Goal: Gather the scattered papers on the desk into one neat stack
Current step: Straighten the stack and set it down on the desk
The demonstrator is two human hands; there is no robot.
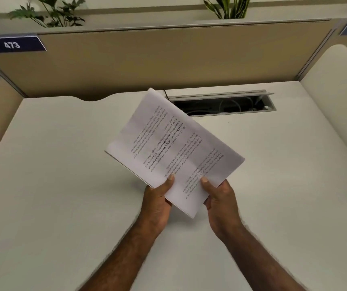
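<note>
Both hands, the left hand (159, 198) and the right hand (217, 196), gripped the papers (174, 150) above the table (53, 164), apparently all gathered, with only squaring and setting down left.

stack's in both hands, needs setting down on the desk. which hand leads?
Left, probably. The left hand has its grip on the long lower-left edge of the paper stack; the right hand pinches only the near corner. The desk on the left shows more bare surface.
</note>
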